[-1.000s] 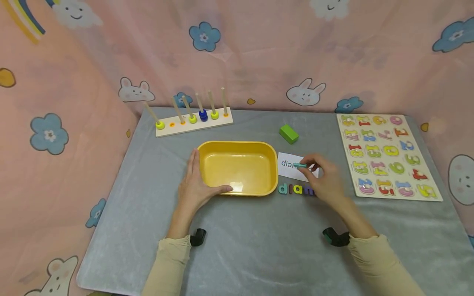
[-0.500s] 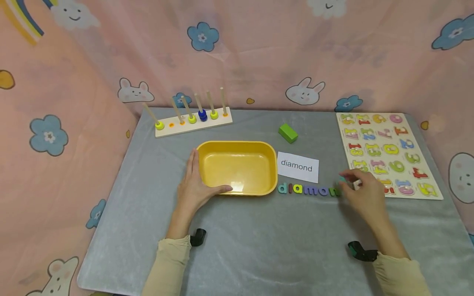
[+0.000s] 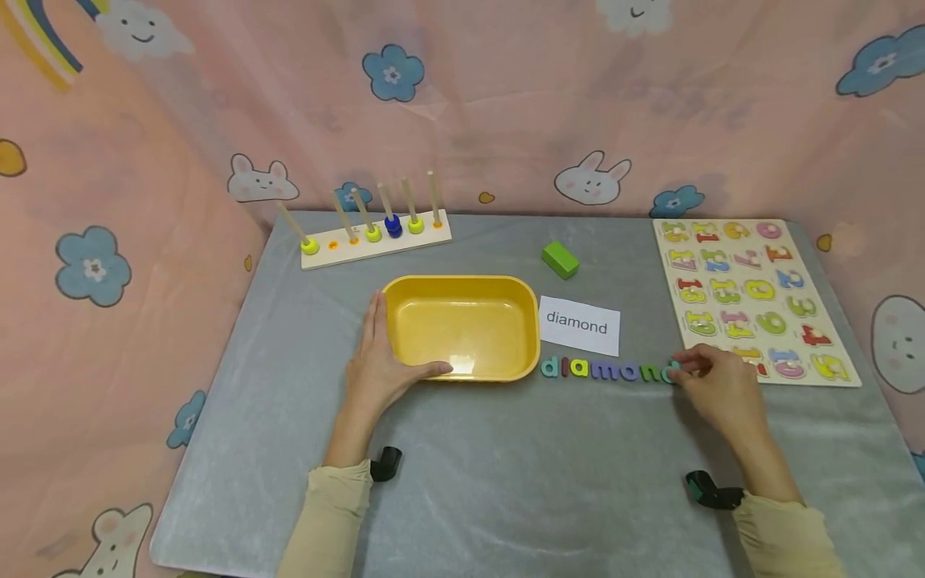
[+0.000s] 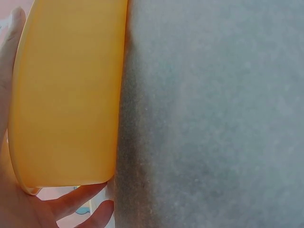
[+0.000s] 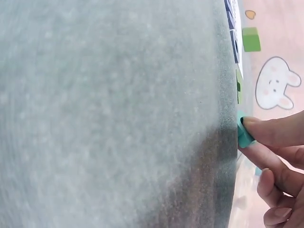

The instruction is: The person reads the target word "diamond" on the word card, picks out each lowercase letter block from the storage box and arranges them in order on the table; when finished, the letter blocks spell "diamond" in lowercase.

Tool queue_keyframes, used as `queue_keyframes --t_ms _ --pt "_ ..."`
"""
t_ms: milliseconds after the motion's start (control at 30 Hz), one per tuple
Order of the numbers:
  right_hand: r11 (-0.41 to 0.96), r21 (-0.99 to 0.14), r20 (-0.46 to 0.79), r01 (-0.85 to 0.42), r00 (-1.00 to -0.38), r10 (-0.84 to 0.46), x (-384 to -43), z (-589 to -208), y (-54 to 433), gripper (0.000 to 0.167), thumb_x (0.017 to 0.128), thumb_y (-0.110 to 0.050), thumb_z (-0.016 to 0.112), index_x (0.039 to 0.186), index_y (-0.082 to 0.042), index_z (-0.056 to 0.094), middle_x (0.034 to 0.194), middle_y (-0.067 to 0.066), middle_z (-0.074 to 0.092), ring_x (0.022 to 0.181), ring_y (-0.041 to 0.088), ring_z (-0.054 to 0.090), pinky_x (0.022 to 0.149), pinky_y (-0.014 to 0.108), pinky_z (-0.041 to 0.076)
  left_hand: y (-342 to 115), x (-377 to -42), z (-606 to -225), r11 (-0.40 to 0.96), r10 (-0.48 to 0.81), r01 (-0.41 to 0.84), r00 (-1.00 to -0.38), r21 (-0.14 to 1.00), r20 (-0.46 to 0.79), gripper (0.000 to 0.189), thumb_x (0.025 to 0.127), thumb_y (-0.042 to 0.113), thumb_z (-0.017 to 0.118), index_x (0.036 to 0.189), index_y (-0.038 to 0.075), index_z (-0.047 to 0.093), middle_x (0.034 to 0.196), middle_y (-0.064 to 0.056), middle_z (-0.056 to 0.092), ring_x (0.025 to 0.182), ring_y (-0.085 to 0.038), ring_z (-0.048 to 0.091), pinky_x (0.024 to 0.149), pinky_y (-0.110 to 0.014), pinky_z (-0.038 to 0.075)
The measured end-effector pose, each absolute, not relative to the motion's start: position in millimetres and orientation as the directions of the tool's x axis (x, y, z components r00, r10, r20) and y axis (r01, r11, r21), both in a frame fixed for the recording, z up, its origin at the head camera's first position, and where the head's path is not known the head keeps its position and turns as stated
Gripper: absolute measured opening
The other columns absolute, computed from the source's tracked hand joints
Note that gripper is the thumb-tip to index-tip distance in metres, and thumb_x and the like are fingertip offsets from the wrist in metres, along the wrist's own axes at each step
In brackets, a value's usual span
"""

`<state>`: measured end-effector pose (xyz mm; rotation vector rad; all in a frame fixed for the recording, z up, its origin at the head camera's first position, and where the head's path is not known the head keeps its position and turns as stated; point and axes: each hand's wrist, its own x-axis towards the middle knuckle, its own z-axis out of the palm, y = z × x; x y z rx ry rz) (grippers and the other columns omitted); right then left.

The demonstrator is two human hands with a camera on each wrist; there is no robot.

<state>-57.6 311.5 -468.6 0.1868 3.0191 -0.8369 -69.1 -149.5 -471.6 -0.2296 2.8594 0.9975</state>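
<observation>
My left hand [image 3: 383, 365] holds the near left corner of a yellow plastic tub [image 3: 462, 281], its thumb over the near rim and its fingers along the left wall. In the left wrist view the tub's side [image 4: 71, 95] stands on the cloth, fingers around its end. To the right, my right hand [image 3: 723, 389] pinches a teal letter d [image 3: 670, 372] between thumb and finger, down at table level; the same letter [image 5: 244, 135] shows in the right wrist view. It ends a row of coloured letters [image 3: 605, 370] reading "diamond", below a white card [image 3: 581, 325] printed "diamond".
A green block [image 3: 560, 260] lies behind the card. On the right is a number puzzle board [image 3: 788, 321], partly behind my right hand. A wooden peg stand [image 3: 376, 245] with yellow and blue rings stands at the back left. Pink printed fabric [image 3: 462, 104] hangs behind the grey-covered table [image 3: 520, 482].
My right hand has carried the teal letter d from over the card rightward and down to the right end of the letter row. The left hand keeps its hold on the tub.
</observation>
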Motion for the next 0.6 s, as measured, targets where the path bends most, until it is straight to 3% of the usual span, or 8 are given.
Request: queue_keyframes --t_ms 200,267,433,600 --pt "0.848 -0.516 -0.046 0.119 -0.993 0.111 -64 -473 310 0.014 0.091 -0.008 0.079 0.101 0.002 0.077 0.08 0.014 0.071 0.072 0.023 0.055 0.061 0.03 0.037 -151 -68 -471 0.767 -0.113 -0.183 -0.982 0.615 -0.15 0.156 0.06 0.076 0.092 0.173 0.025 -0.002 0.181 0.003 0.0 0.151 -0.044 0.044 0.108 -0.072 0.044" --pt "0.851 -0.511 -0.046 0.12 -0.993 0.112 -66 -474 310 0.016 0.09 -0.007 0.08 0.101 0.004 0.078 0.086 0.019 0.069 0.081 0.032 0.055 0.067 0.037 0.037 -151 -68 -471 0.766 -0.112 -0.182 -0.982 0.616 -0.151 0.156 0.06 0.076 0.092 0.173 0.025 -0.002 0.181 0.003 0.0 0.151 -0.043 0.043 0.108 -0.072 0.044" --pt "0.858 -0.495 -0.067 0.138 -0.99 0.12 -68 -475 312 0.027 0.088 -0.008 0.083 0.11 0.006 0.075 0.124 0.037 0.055 0.115 0.054 0.042 0.085 0.061 0.036 -151 -68 -472 0.77 -0.109 -0.181 -0.982 0.611 -0.154 0.155 0.061 0.077 0.091 0.173 0.024 -0.003 0.181 0.004 -0.002 0.151 -0.043 0.044 0.108 -0.071 0.044" --pt "0.852 -0.501 -0.064 0.151 -0.988 0.137 -69 -478 310 0.036 0.088 -0.007 0.083 0.117 0.005 0.068 0.131 0.039 0.046 0.12 0.057 0.036 0.089 0.064 0.034 -152 -69 -474 0.772 -0.111 -0.186 -0.981 0.608 -0.159 0.155 0.061 0.077 0.091 0.173 0.025 -0.003 0.181 0.004 -0.002 0.15 -0.044 0.044 0.108 -0.07 0.045"
